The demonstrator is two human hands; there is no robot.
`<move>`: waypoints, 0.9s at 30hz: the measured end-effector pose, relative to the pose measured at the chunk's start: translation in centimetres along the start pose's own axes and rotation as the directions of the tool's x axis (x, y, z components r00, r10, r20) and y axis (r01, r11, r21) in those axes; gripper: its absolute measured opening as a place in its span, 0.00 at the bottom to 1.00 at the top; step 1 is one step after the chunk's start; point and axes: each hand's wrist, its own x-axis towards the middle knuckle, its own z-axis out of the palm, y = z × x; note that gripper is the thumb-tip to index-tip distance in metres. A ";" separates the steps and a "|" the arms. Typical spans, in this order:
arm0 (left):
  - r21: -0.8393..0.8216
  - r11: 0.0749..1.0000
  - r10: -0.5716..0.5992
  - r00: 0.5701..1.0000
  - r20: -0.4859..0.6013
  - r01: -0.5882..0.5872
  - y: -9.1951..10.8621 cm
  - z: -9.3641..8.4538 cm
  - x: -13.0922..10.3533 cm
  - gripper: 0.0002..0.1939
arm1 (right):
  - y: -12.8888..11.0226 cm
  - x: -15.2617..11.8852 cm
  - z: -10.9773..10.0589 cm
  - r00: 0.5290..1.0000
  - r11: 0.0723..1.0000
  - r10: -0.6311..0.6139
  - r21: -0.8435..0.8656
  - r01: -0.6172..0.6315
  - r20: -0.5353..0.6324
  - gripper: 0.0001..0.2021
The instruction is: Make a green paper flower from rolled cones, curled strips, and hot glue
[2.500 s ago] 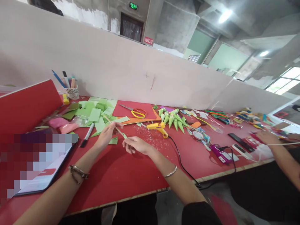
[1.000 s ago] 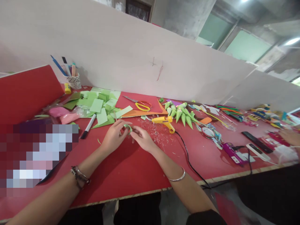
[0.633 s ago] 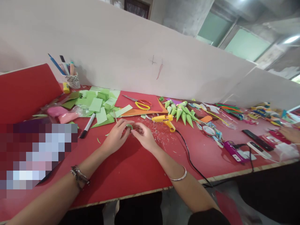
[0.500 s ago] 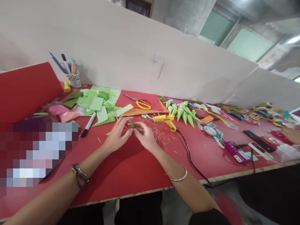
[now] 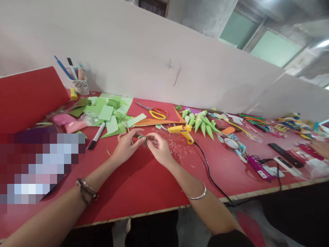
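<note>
My left hand [image 5: 128, 145] and my right hand [image 5: 159, 148] meet above the red tabletop [image 5: 144, 192], fingertips closed on a small green strip of paper [image 5: 143, 137]. The strip looks bent or curled, and the fingers hide much of it. A thin pale stick [image 5: 126, 125] shows at the fingers of my left hand; whether it is gripped there I cannot tell. Right of my hands lies a yellow glue gun [image 5: 181, 129] with a black cord. Behind them are yellow-and-red-handled scissors [image 5: 157, 114], and to the left a black-and-white marker [image 5: 97, 136].
Green paper pieces [image 5: 105, 113] are heaped at the back left, near a pen cup [image 5: 81, 86]. Green paper cones [image 5: 202, 124] stand in a cluster behind the glue gun. A purple power strip [image 5: 259, 167] and another person's hand [image 5: 320, 148] are at the right.
The green strip between my fingertips has turned from a round curl to a flatter, more sideways shape. My fingers have shifted slightly, while the tools on the table have stayed put.
</note>
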 end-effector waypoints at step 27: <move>-0.031 0.997 0.069 0.998 0.001 -0.069 -0.3 -0.4 0.3 0.08 | -0.1 0.6 -0.8 0.984 0.999 0.023 -0.027 -0.028 -0.178 0.08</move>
